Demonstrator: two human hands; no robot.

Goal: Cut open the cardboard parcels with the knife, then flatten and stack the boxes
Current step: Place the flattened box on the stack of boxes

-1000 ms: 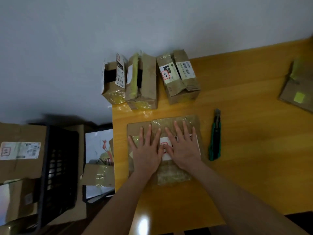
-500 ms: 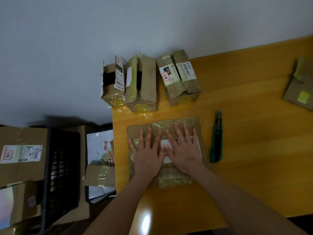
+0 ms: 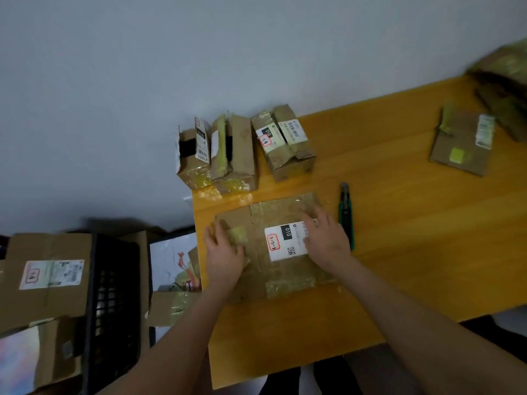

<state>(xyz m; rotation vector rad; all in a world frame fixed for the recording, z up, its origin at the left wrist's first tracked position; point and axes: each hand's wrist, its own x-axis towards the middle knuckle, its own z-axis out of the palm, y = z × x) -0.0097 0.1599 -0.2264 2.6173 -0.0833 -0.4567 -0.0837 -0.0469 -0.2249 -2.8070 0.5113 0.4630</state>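
1. Apart now, my left hand [image 3: 225, 253] and right hand [image 3: 326, 242] lie flat, fingers loose, on the flattened box [image 3: 275, 277].
2. Utility knife [image 3: 346, 215] just beside right hand; three parcels [image 3: 233, 155] behind, on desk [image 3: 399, 252].

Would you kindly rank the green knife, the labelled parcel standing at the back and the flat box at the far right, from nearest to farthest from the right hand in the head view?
From the right hand:
1. Green knife, lying just beside it on its right.
2. Labelled parcel, standing behind it at the back.
3. Flat box, away at the far right.
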